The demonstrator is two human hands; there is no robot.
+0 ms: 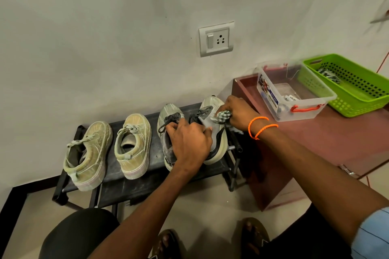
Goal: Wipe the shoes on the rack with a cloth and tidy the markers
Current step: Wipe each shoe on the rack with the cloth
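Observation:
Two pairs of shoes stand on a low black rack. A pair of tan canvas shoes is on the left and a pair of grey sneakers on the right. My left hand lies over the collars of both grey sneakers, fingers curled round the rightmost one. My right hand grips a bunched checked cloth and presses it against that sneaker's upper. Markers lie inside a clear plastic box on the table to the right.
A maroon table stands right of the rack and carries the clear box and a green mesh basket. A wall socket is above the rack. My knee and sandalled feet are at the bottom edge.

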